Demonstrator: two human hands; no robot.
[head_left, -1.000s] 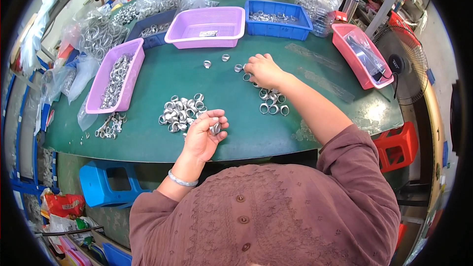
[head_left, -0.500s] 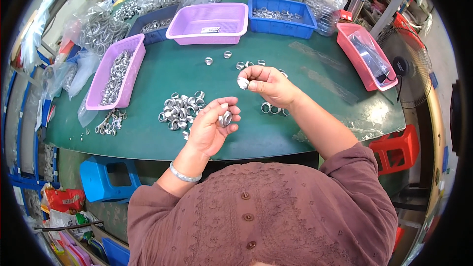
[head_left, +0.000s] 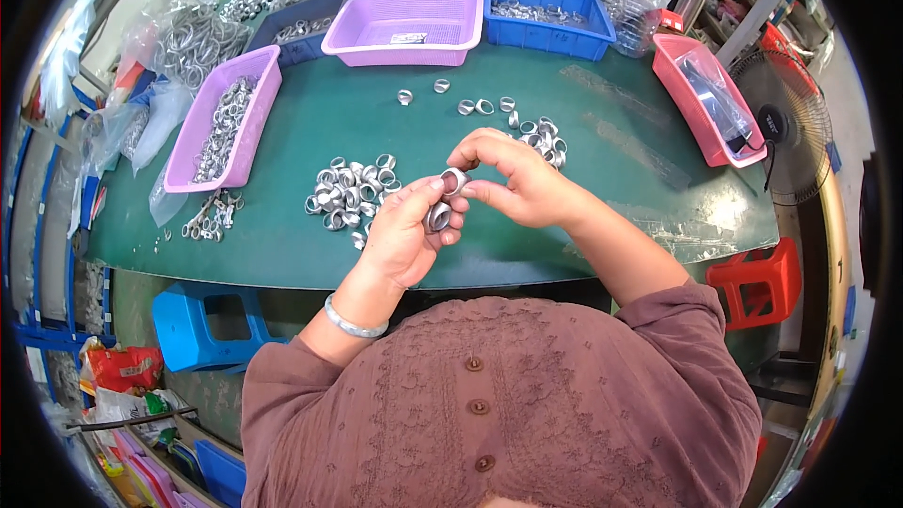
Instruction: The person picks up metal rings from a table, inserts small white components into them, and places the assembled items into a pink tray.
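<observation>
Both my hands meet in front of me over the table. My left hand [head_left: 406, 230] is closed around silver-coloured metal rings, one of them, a ring [head_left: 438, 217], resting against its curled fingers. At its thumb tip another ring [head_left: 461, 190] stands with its hole showing, and the thumb and forefinger of my right hand [head_left: 523, 184] pinch it from the other side. Beside my left hand lies a heap of similar rings [head_left: 346, 190]. A second group of rings [head_left: 544, 136] is partly hidden behind my right hand. Several single rings [head_left: 484, 106] are spread out farther back.
A pink basket of rings [head_left: 266, 85] stands at left, small metal parts [head_left: 213, 216] below it. Along the back are a lilac basket [head_left: 404, 54] and blue bin [head_left: 550, 45]. At right are a red-pink basket [head_left: 701, 118], a fan [head_left: 785, 127] and a red stool [head_left: 757, 284].
My right hand has come down and left with its ring to meet my left hand. A ring now lies behind the front single ones, beside the right group.
</observation>
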